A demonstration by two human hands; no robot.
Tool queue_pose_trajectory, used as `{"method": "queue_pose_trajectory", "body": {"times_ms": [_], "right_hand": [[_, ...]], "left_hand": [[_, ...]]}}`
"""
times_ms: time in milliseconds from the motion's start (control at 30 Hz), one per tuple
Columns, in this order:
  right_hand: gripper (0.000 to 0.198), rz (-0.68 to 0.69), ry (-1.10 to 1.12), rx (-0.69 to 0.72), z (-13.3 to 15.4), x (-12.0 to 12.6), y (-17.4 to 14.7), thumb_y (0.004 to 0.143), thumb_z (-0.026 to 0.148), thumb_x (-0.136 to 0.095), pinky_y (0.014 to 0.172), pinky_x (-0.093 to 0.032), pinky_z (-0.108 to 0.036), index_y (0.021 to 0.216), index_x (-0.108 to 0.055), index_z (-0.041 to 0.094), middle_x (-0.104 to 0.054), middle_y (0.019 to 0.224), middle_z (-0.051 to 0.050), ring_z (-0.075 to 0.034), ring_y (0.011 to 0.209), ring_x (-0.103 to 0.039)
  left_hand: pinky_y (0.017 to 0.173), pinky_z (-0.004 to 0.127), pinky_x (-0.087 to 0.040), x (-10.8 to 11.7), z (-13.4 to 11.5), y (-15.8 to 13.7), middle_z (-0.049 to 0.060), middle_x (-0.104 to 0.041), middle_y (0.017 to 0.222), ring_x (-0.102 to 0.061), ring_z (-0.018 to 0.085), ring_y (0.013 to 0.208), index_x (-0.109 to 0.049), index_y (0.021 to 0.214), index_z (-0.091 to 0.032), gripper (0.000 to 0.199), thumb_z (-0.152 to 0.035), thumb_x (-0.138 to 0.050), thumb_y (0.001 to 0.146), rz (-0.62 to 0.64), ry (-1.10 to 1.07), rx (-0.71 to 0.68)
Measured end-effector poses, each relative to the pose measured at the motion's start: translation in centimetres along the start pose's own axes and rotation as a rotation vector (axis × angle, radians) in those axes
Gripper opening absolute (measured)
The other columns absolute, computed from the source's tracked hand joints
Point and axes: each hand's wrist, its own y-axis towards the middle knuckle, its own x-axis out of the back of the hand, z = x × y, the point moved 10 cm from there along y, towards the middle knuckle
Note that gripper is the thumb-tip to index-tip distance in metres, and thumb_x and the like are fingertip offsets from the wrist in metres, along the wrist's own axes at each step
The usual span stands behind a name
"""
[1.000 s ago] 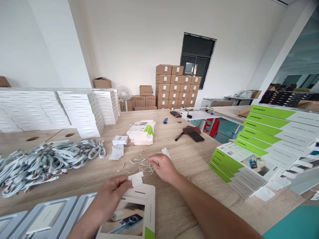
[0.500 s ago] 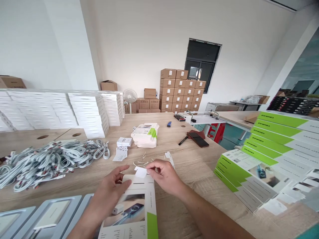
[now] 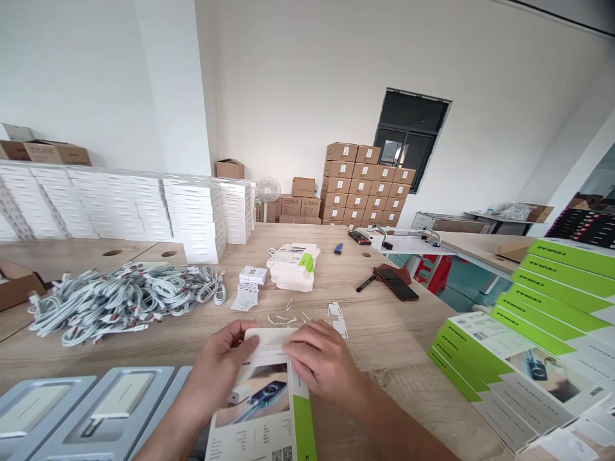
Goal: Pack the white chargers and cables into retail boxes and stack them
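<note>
A white and green charger box [image 3: 262, 410] with a printed phone picture lies right in front of me, its far end toward the table's middle. My left hand [image 3: 225, 358] grips the far left corner, thumb on top and fingers beneath. At the far right corner, my right hand [image 3: 319, 358] pinches the edge of the white end flap [image 3: 266, 339], which spans between both hands. Just past the box lie thin cable-like scraps [image 3: 281, 319] and a cut-out white card [image 3: 337, 320].
Left are a heap of white cables [image 3: 139, 298] and grey trays with power banks [image 3: 118, 403]. Ahead sit flattened boxes [image 3: 293, 272], leaflets [image 3: 246, 298], a phone [image 3: 396, 283] and a marker [image 3: 365, 283]. Stacked green-white boxes [image 3: 480, 358] stand on the right.
The small white piece pinched by my right hand no longer shows. Both hands now hold the box's far end, with the flap lying across it. The view has swung slightly left.
</note>
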Motion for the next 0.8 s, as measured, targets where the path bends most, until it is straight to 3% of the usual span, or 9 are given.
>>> {"method": "queue_pose_trajectory", "body": {"times_ms": [267,367,533,667,800], "right_hand": [[0.017,-0.012,0.044,0.002,0.7,0.9,0.4,0.087,0.01,-0.057,0.072,-0.043,-0.035,0.097,-0.066,0.021,-0.067,0.087,-0.004,-0.017,0.078,-0.054],[0.018,-0.023,0.052,-0.041,0.3,1.1,0.3,0.087,0.011,-0.057,0.079,-0.044,-0.037,0.095,-0.067,0.023,-0.066,0.095,-0.004,-0.019,0.088,-0.056],[0.026,-0.038,0.334,-0.288,-2.1,0.8,0.0,0.083,0.016,-0.063,0.096,-0.046,-0.035,0.107,-0.064,0.025,-0.055,0.128,-0.007,-0.021,0.115,-0.055],[0.041,0.027,0.535,-0.451,-3.3,-0.1,-0.3,0.078,0.016,-0.068,0.095,-0.047,-0.033,0.117,-0.06,0.028,-0.062,0.117,-0.003,-0.019,0.109,-0.058],[0.049,0.065,0.659,-0.639,-4.6,-1.2,-1.3,0.078,0.02,-0.07,0.086,-0.05,-0.031,0.124,-0.058,0.032,-0.064,0.112,-0.002,-0.019,0.1,-0.062]], "left_hand": [[0.067,0.027,-0.045,-0.5,-1.4,-0.5,0.001,-0.067,0.082,-0.059,0.016,0.073,-0.064,0.104,-0.019,0.031,-0.041,-0.068,0.082,0.098,-0.06,-0.058],[0.067,0.026,-0.045,-0.5,-1.5,-0.6,0.0,-0.066,0.082,-0.059,0.016,0.073,-0.064,0.102,-0.02,0.028,-0.04,-0.068,0.083,0.102,-0.031,-0.072],[0.063,0.025,-0.046,-0.6,-2.1,-1.0,-0.001,-0.065,0.078,-0.059,0.016,0.069,-0.063,0.1,-0.022,0.029,-0.043,-0.069,0.081,0.077,-0.007,-0.113],[0.069,0.026,-0.051,-0.6,-2.4,-1.2,0.001,-0.067,0.087,-0.06,0.017,0.077,-0.058,0.11,-0.023,0.045,-0.039,-0.077,0.073,0.025,0.104,-0.155],[0.071,0.028,-0.054,-0.9,-1.8,-1.1,0.001,-0.068,0.092,-0.063,0.019,0.08,-0.055,0.116,-0.025,0.044,-0.038,-0.074,0.077,0.055,0.182,-0.164]]}}
